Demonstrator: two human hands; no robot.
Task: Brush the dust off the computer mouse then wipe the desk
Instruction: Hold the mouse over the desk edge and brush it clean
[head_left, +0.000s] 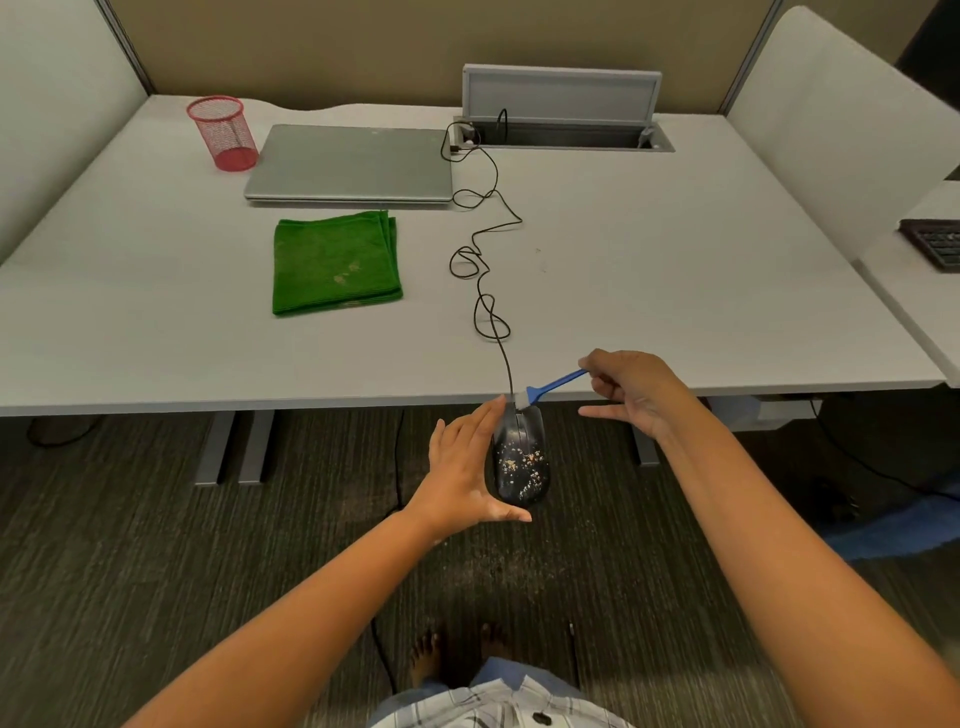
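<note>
My left hand (462, 467) holds a black computer mouse (521, 462) in the air in front of the desk's near edge, over the carpet. Pale yellowish crumbs speckle the mouse's back half. My right hand (631, 392) pinches the handle of a small blue brush (553, 385), whose white bristles touch the front end of the mouse. The mouse's black cable (480, 270) runs in loops across the white desk (156, 332) to the cable box at the back. A folded green cloth (335, 262) lies flat on the desk, left of the cable.
A closed grey laptop (348, 163) lies behind the cloth, with a red mesh pen cup (223, 132) to its left. An open cable box (561, 124) sits at the back. A black keyboard (935, 241) is on the neighbouring desk at right. Crumbs dot the carpet below the mouse.
</note>
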